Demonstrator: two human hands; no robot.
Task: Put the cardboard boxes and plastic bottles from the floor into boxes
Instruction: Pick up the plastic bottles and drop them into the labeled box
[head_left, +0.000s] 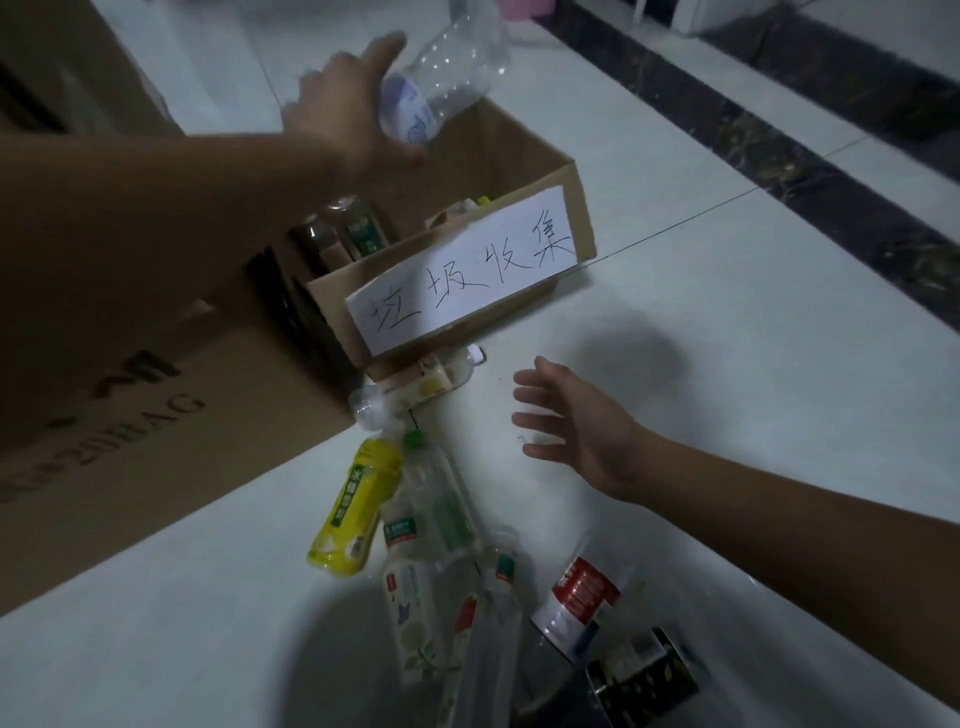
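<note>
The left hand (348, 109) holds a clear bottle (447, 73) above the labelled box (330, 306), likely to drop it in; the right hand (576, 421), fingers wide, should next take bottles (358, 499) lying before this box.

Left grip (353, 104) raised, clasping a bottle (441, 78) (blurred); right grip (576, 421) low, fingers spread.

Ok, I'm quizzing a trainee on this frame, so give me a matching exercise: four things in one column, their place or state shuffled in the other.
1 clear bottle
2 yellow bottle
3 paper sign
4 right hand

A on the front of the small box
B lying on the floor
C open, holding nothing
D in the left hand, above the small box

Pairs: 1-D, 2-B, 3-A, 4-C
</note>
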